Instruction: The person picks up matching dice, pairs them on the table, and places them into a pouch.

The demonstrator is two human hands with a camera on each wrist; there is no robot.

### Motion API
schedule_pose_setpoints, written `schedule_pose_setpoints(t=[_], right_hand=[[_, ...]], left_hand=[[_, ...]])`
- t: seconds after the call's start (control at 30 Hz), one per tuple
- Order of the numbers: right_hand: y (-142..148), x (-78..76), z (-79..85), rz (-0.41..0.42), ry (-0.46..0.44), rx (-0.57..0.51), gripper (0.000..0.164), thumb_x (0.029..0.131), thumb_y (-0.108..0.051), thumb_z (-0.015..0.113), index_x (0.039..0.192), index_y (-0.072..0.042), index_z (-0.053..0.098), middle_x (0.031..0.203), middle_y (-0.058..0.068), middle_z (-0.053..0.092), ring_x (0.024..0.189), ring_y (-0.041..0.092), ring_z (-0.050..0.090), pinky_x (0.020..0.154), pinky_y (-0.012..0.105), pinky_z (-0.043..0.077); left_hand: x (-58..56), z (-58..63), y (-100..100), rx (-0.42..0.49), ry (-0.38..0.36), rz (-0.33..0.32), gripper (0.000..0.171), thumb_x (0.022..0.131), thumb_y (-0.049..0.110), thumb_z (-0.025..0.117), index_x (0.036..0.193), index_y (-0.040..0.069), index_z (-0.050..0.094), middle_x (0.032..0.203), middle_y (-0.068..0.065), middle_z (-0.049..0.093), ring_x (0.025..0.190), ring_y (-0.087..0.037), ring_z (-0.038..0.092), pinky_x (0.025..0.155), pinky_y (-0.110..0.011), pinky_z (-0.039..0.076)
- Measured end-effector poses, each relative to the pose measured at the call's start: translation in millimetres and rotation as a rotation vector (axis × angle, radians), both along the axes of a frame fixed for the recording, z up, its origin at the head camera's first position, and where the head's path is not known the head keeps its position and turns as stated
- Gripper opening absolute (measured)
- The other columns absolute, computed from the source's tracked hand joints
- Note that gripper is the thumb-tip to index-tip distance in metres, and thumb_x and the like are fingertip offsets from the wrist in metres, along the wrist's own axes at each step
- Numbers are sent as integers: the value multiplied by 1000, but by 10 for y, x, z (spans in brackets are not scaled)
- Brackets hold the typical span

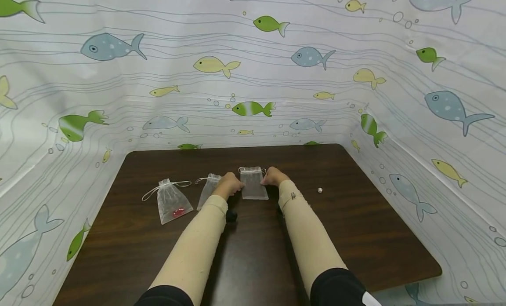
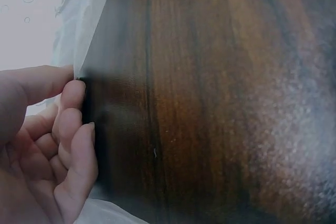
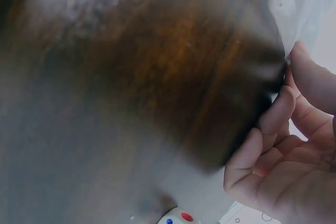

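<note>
A small sheer white drawstring pouch (image 1: 254,185) is at the middle of the dark table, between both hands. My left hand (image 1: 230,185) pinches its left edge; in the left wrist view the thumb and forefinger (image 2: 73,85) meet on the thin fabric. On the opposite side my right hand (image 1: 274,176) pinches the pouch's right edge, and the right wrist view shows the thumb (image 3: 310,74) pressed on the gauzy cloth (image 3: 286,3). Left of the left hand lies a second sheer pouch (image 1: 206,192), partly hidden by that hand.
Farther left, another sheer pouch (image 1: 166,205) holds red dice (image 1: 178,212), its cords loose on the table (image 1: 150,249). A white die (image 1: 320,190) with coloured dots sits to the right of the right hand. Fish-printed sheeting (image 1: 253,77) surrounds the table's back and sides.
</note>
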State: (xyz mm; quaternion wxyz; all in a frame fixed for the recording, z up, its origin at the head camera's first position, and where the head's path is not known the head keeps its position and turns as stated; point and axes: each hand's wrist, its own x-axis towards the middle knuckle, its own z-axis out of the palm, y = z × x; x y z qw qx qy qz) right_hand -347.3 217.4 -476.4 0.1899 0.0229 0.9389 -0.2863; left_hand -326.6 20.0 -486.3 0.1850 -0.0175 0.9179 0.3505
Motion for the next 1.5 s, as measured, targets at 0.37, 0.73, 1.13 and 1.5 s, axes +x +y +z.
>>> schedule_pose_setpoints(t=[0.37, 0.73, 1.13, 1.5], right_hand=[[33, -105, -110, 1, -9, 27, 15, 94, -16, 76, 92, -1, 79, 87, 6, 64, 67, 17, 44, 69, 33, 43], [-66, -49, -70, 45, 2, 97, 37, 95, -15, 74, 63, -9, 58, 52, -3, 33, 48, 12, 30, 55, 29, 36], [3, -8, 9, 127, -40, 62, 31, 100, -16, 68, 70, -10, 62, 59, -2, 37, 53, 12, 32, 56, 28, 35], [55, -33, 30, 180, 112, -291, 9, 101, -8, 64, 98, 1, 62, 80, 10, 66, 61, 15, 62, 61, 27, 49]], left_hand=[[83, 66, -4, -124, 55, -36, 30, 100, 34, 67, 85, 9, 76, 76, -4, 69, 64, -18, 62, 54, -29, 47], [182, 80, -78, -80, 77, -56, 29, 99, 32, 66, 87, 9, 78, 85, -3, 73, 73, -21, 64, 63, -33, 52], [34, 15, -65, -14, -7, -48, 27, 99, 30, 69, 88, 7, 78, 81, -5, 70, 74, -19, 62, 74, -36, 55], [-34, 8, -177, 266, 97, -29, 14, 98, 12, 67, 90, 2, 73, 83, -6, 71, 61, -11, 60, 74, -34, 56]])
